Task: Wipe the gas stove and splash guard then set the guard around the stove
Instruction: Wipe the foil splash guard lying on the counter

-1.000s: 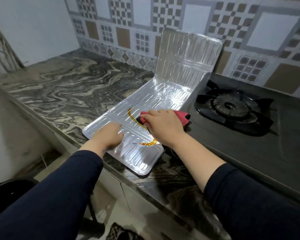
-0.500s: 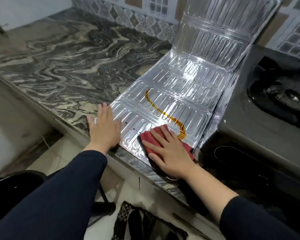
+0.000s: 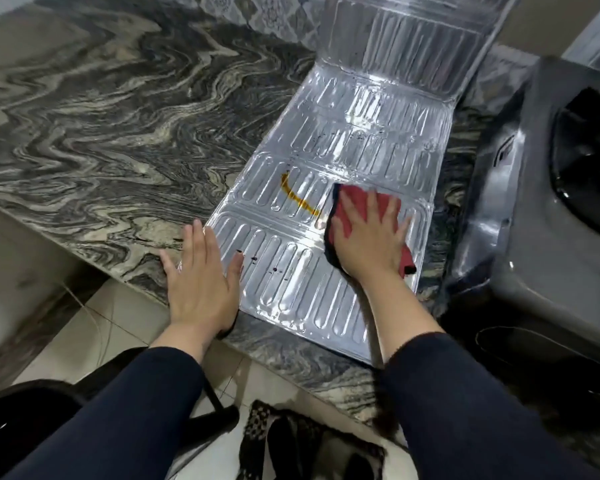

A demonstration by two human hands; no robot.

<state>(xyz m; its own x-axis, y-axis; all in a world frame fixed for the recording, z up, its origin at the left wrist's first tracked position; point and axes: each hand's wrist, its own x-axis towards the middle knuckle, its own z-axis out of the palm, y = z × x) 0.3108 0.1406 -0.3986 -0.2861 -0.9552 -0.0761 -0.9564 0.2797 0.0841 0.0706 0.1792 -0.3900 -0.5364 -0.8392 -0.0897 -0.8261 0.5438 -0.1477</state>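
The right hand (image 3: 369,237) presses the red cloth (image 3: 355,202) flat under spread fingers, having swept up from the near edge of the splash guard (image 3: 326,271) onto its middle panel — the right end of the yellow-brown streak (image 3: 297,197) is gone, so the wipe is biting. The left hand (image 3: 201,271) still lies open, palm down, pinning the guard's near-left corner to the marble counter (image 3: 118,116). The guard lies just left of the gas stove (image 3: 551,220), far panel upturned; the streak's left half and a few dark specks remain — wiping is unfinished.

Swirled grey marble countertop (image 3: 101,109), patterned wall tiles (image 3: 257,12) behind, pale tiled floor (image 3: 94,327) below
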